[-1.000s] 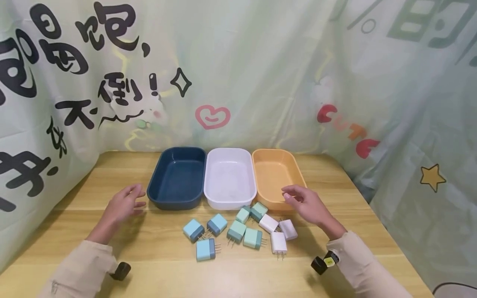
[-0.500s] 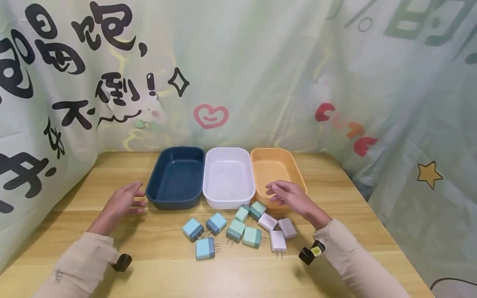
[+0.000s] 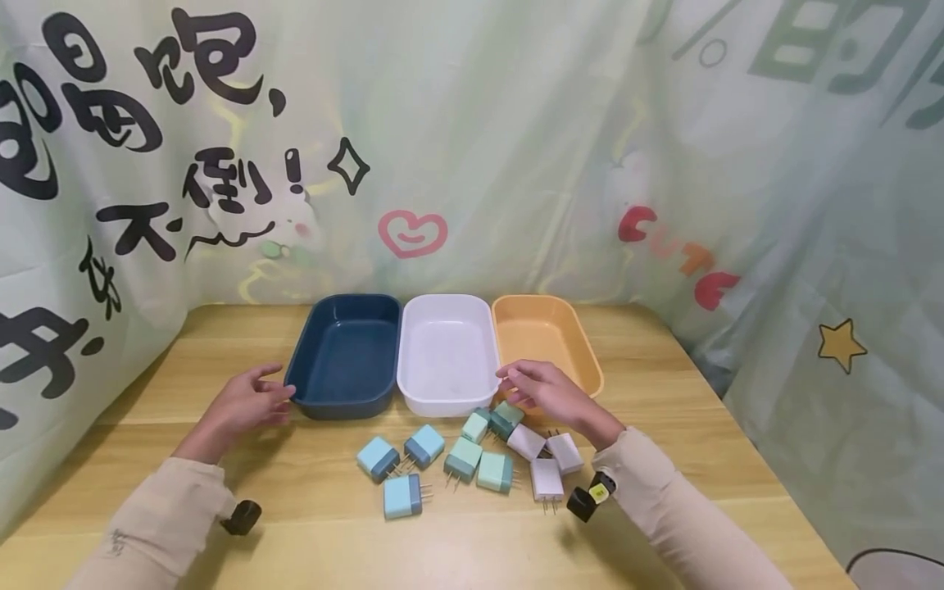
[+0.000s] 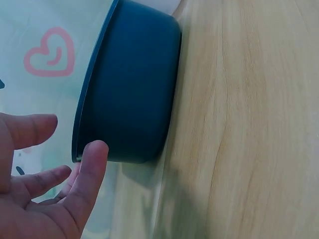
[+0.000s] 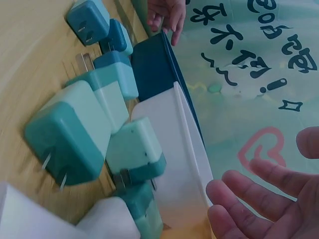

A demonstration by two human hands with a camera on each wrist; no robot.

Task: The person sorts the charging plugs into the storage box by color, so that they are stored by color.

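My left hand (image 3: 247,403), fingers relaxed and holding nothing, is at the left end of the dark blue tray (image 3: 341,352). Whether its fingertips touch that rim I cannot tell. My right hand (image 3: 549,395) hovers over the near left corner of the orange tray (image 3: 544,328), beside the white tray (image 3: 448,348); its fingers are loosely extended with nothing between them. In front of the trays lie plug chargers: three blue ones (image 3: 402,496), several green ones (image 3: 463,459) and three white ones (image 3: 546,479). Metal prongs stick out of them.
The three trays stand side by side at the back of the wooden table (image 3: 295,541). Behind them hangs a printed curtain (image 3: 501,164) with lettering and a pink heart. Each wrist carries a small black camera (image 3: 242,517).
My right hand has moved left, from the orange tray's right side to its near left corner. The left hand has shifted slightly, its fingers now closer to the dark blue tray. The chargers stay put.
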